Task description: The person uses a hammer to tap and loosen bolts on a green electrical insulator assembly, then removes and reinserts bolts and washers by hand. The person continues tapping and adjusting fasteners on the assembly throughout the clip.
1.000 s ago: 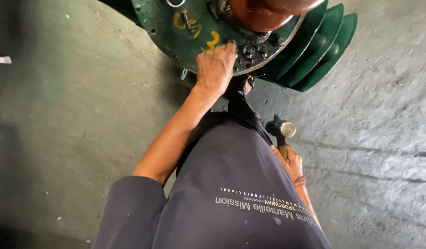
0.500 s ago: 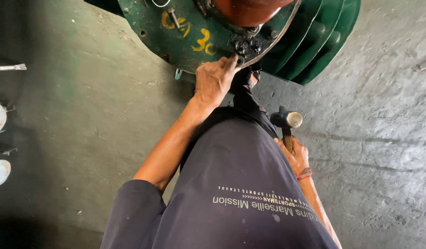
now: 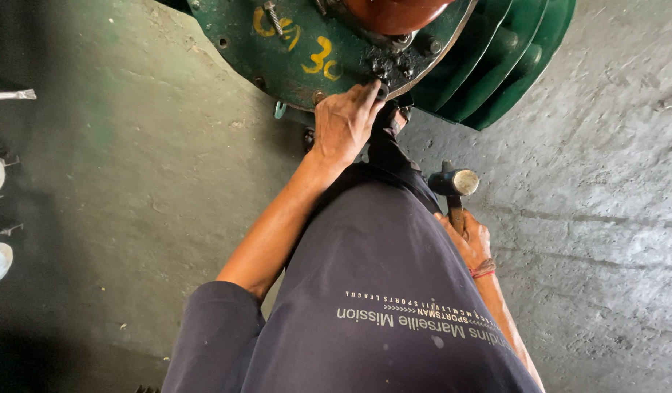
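Reaching forward, the left hand (image 3: 343,127) rests on the rim of a green machine housing (image 3: 292,51), its fingertips (image 3: 371,89) pressed against a cluster of dark, greasy bolts (image 3: 387,67); whether they pinch one is hard to tell. The right hand (image 3: 467,240) is closed around the handle of a hammer (image 3: 456,185), held low beside the person's dark shirt (image 3: 380,291), head up, well apart from the housing. Green ribbed fins (image 3: 511,58) curve behind, above the concrete floor (image 3: 132,182).
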